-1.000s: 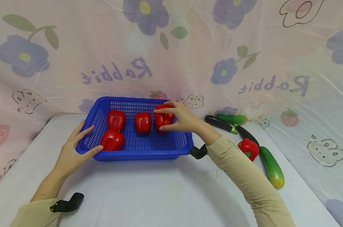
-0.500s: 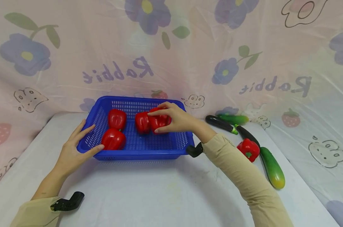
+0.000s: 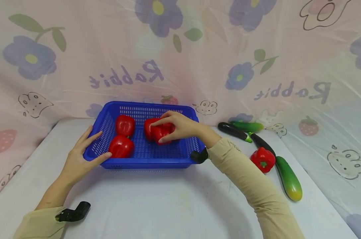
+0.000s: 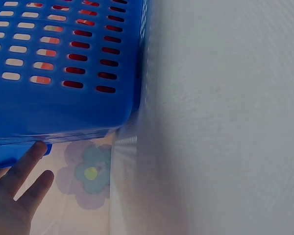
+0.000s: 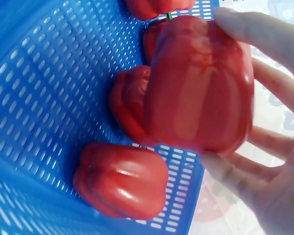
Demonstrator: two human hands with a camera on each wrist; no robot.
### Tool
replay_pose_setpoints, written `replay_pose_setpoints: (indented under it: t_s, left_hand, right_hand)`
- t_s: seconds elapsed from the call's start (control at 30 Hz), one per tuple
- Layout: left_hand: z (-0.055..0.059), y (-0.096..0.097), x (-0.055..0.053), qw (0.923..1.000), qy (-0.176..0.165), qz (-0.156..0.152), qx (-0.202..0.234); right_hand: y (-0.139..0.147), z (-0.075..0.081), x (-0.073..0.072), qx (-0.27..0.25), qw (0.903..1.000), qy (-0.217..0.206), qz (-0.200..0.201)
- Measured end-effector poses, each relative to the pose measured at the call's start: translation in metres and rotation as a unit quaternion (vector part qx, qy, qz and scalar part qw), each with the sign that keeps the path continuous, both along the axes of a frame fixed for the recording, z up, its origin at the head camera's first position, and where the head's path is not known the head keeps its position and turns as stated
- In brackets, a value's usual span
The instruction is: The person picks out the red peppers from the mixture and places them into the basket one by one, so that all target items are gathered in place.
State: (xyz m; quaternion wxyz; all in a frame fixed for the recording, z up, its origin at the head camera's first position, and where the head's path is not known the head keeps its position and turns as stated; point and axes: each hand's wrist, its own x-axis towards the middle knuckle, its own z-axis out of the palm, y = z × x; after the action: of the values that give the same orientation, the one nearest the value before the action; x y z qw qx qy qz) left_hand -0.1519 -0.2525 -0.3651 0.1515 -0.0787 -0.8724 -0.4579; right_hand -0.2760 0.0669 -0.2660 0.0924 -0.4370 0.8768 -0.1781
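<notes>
My right hand (image 3: 181,126) holds a glossy red bell pepper (image 5: 201,88) between thumb and fingers, over the right half of the blue plastic basket (image 3: 147,161). In the right wrist view, another red pepper (image 5: 122,181) lies in the basket below it, and a middle pepper (image 5: 130,103) is partly hidden behind the held one. Two more, a back pepper (image 3: 125,125) and a front pepper (image 3: 121,146), sit at the basket's left end. My left hand (image 3: 79,159) rests at the basket's left rim with fingers spread and straight, the thumb reaching over the front corner.
Right of the basket, a red bell pepper (image 3: 263,160) lies on the white table (image 3: 156,205) beside a green-yellow zucchini (image 3: 289,179). Behind are a dark eggplant (image 3: 232,130), a second eggplant (image 3: 261,143) and a green cucumber (image 3: 247,126). A printed cloth (image 3: 180,66) hangs at the back.
My right hand has moved left and slightly toward the front of the basket with the pepper, now overlapping the middle pepper. The left hand keeps its place on the rim.
</notes>
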Motion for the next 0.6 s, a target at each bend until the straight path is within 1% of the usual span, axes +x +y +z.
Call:
replay_pose_setpoints:
  t_s: [0.27,0.5,0.6]
  left_hand:
    - [-0.001,0.000,-0.001,1.0000,-0.002,0.002,-0.002]
    - [0.000,0.000,0.000,1.0000,-0.002,0.001,-0.001]
    - [0.000,0.000,0.000,1.0000,-0.002,0.001,-0.001]
  right_hand:
    - [-0.010,-0.005,-0.004,0.019,0.9988,-0.044,0.009]
    - [-0.015,-0.009,-0.008,0.039,0.9956,-0.085,-0.005]
    - [-0.017,-0.011,-0.010,0.042,0.9945,-0.096,-0.006]
